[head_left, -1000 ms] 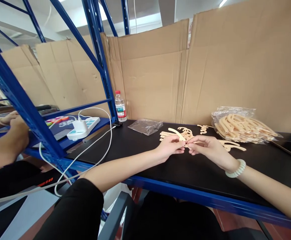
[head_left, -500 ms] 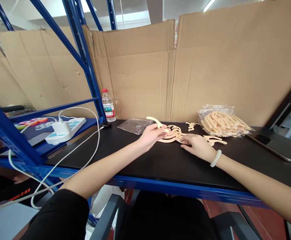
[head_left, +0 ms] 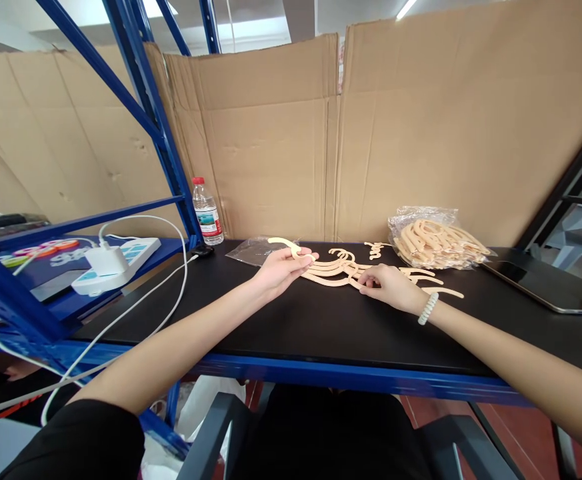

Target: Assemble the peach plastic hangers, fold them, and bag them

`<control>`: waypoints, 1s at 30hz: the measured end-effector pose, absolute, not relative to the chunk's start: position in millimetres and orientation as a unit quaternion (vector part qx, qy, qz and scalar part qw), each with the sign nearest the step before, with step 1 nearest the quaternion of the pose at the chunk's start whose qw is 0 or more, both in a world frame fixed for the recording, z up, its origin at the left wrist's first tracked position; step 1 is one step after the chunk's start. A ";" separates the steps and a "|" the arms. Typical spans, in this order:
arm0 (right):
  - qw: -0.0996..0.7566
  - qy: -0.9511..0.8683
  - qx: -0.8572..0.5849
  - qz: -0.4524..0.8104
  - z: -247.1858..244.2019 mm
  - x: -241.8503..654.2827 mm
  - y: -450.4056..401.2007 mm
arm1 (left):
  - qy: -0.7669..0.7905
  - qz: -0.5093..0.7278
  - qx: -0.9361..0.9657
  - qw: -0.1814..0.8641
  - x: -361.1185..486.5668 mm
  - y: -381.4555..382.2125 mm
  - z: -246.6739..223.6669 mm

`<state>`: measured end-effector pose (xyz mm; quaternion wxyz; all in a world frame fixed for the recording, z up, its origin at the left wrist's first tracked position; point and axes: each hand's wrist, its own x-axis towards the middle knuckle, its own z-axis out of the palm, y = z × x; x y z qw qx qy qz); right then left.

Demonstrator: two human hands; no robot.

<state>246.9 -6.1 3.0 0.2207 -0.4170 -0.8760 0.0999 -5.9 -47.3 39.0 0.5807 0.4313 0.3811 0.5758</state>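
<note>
Several flat beige hanger-shaped pieces (head_left: 331,281) lie overlapping on the black tabletop (head_left: 291,320), with small curled hooks at their middle. My left hand (head_left: 283,270) pinches a curved beige piece (head_left: 283,242), raised at the left end of the stack. At the stack's centre right, my right hand (head_left: 388,287) has its fingers closed on the nearest hanger. Its arms stick out beyond that hand on the right. Small beige hooks (head_left: 375,250) rest behind the hand.
A plastic bag full of beige pieces (head_left: 435,243) sits at the back right, beside a dark tablet (head_left: 535,283). A clear bag (head_left: 251,251) and a water bottle (head_left: 207,217) are at the back left. White cables run from a power strip (head_left: 138,257) on the left.
My left hand has moved left with the curved piece. Below my right hand, a hanger has shifted nearer, and its right arm now reaches farther out. The view has turned slightly right.
</note>
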 end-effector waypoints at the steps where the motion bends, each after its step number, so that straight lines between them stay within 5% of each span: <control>1: 0.221 -0.876 -0.416 0.103 3.6 247.1 -7.2 | 0.378 0.579 0.429 0.581 -7.7 -47.3 37.4; 19: 0.295 -0.850 -0.290 0.326 28.1 268.4 -18.4 | 0.403 0.531 0.483 0.568 -13.0 -44.4 16.3; 30: 0.359 -0.838 -0.267 0.311 36.9 268.9 -26.4 | 0.371 0.501 0.507 0.595 -7.5 -57.6 27.4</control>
